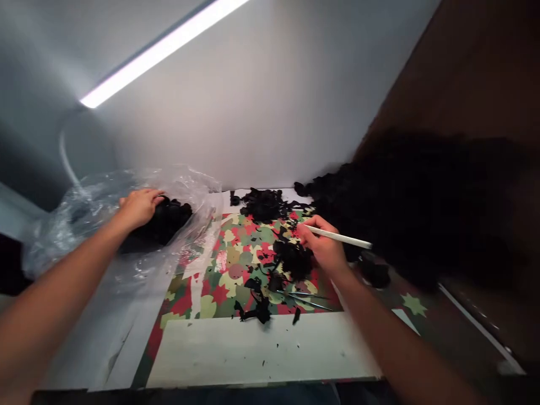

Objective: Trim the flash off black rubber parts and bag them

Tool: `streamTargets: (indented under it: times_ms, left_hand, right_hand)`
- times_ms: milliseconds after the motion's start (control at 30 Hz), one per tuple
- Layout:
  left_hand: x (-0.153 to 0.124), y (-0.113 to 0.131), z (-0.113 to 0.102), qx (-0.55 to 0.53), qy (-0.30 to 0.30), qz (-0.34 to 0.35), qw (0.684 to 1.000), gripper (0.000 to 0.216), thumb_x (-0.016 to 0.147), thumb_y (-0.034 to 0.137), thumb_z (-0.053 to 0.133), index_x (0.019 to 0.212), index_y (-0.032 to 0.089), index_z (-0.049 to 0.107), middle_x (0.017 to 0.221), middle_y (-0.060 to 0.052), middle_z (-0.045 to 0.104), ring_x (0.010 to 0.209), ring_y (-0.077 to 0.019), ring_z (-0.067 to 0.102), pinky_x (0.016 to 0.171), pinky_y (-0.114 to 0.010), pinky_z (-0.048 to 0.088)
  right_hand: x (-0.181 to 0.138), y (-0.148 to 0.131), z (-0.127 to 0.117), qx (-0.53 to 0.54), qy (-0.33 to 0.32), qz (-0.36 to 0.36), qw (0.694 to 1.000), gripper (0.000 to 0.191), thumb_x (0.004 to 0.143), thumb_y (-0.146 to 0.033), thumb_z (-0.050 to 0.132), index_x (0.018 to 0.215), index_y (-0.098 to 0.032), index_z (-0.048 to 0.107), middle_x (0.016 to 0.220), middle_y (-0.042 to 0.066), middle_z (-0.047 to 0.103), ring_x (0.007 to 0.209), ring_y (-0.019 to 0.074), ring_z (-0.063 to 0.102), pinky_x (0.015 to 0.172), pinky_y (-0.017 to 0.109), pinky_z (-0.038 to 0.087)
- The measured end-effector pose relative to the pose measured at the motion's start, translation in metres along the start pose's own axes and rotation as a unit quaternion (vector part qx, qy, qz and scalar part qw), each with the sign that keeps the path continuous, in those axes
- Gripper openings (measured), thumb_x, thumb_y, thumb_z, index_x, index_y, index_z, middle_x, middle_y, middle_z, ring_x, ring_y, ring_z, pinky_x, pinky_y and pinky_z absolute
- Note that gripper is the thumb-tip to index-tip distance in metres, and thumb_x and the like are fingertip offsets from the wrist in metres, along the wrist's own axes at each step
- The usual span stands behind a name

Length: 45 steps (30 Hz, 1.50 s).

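Observation:
My left hand (137,207) reaches into a clear plastic bag (97,214) at the left, its fingers curled over a heap of black pieces (169,219) inside. What the fingers grip is hidden. My right hand (323,247) is closed round a thin white stick (343,238) that points to the right. It hovers over a clump of black scraps (293,260) on the colourful patterned mat (230,264).
A large black pile (405,208) fills the right side. More black scraps (265,203) lie at the mat's far end. Metal tweezers or scissors (306,299) lie near the front of the mat. A white sheet (253,349) covers the near edge. A grey wall with a strip light (160,50) stands behind.

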<state>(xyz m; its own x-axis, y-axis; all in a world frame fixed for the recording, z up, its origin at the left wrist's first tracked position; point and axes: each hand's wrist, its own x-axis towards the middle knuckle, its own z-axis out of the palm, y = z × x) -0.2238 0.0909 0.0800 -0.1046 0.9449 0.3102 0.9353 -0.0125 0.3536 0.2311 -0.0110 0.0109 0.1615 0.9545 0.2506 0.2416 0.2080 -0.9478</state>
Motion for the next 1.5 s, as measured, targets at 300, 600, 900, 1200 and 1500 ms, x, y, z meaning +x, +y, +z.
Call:
streamTargets:
  times_ms: [300,600,900,1200,1500]
  left_hand:
    - [-0.075,0.128,0.028,-0.092,-0.067,0.212,0.971,0.031,0.091,0.007,0.044,0.096,0.015,0.074,0.067,-0.003,0.056,0.088,-0.0247,0.058,0.085,-0.042,0.041]
    - [-0.134,0.234,0.131,-0.320,-0.234,0.219,0.892,0.024,0.074,0.028,0.082,0.090,0.019,0.067,0.101,-0.008,0.065,0.099,-0.0291,0.061,0.091,-0.046,0.050]
    - [-0.124,0.188,0.106,-0.630,-0.277,-0.023,0.725,0.036,0.078,0.041,0.082,0.101,0.018,0.067,0.102,-0.005,0.069,0.088,-0.0200,0.067,0.074,-0.032,0.058]
    - [-0.138,0.168,0.116,-0.663,-0.201,-0.073,0.717,0.035,0.075,0.039,0.086,0.097,0.018,0.069,0.094,-0.003,0.072,0.084,-0.0157,0.066,0.075,-0.026,0.054]
    - [-0.137,0.164,0.118,-0.653,-0.170,-0.067,0.735,0.033,0.074,0.037,0.085,0.081,0.017,0.061,0.078,0.001,0.066,0.073,-0.0133,0.062,0.067,-0.024,0.049]
  right_hand:
    - [0.010,0.001,-0.013,0.058,-0.013,0.019,0.998,0.027,0.081,-0.043,0.074,0.076,-0.022,0.057,0.060,-0.004,0.059,0.054,0.0141,0.055,0.055,0.027,0.046]
    - [0.004,-0.004,-0.010,0.078,-0.043,0.003,0.996,0.027,0.084,-0.047,0.070,0.079,-0.022,0.060,0.080,0.002,0.070,0.076,0.0200,0.068,0.070,0.031,0.052]
    - [-0.022,-0.029,0.010,-0.007,-0.162,-0.067,0.984,0.014,0.093,-0.029,0.062,0.080,-0.023,0.061,0.110,0.003,0.074,0.102,0.0222,0.067,0.089,0.035,0.047]
    - [-0.008,-0.044,0.045,-0.030,-0.214,-0.033,0.976,0.014,0.093,-0.030,0.062,0.082,-0.022,0.065,0.097,0.001,0.075,0.083,0.0187,0.066,0.075,0.030,0.049]
    - [-0.010,-0.029,0.051,0.023,-0.225,-0.001,0.974,0.021,0.094,-0.039,0.062,0.081,-0.022,0.061,0.110,0.005,0.074,0.091,0.0213,0.065,0.081,0.034,0.049]
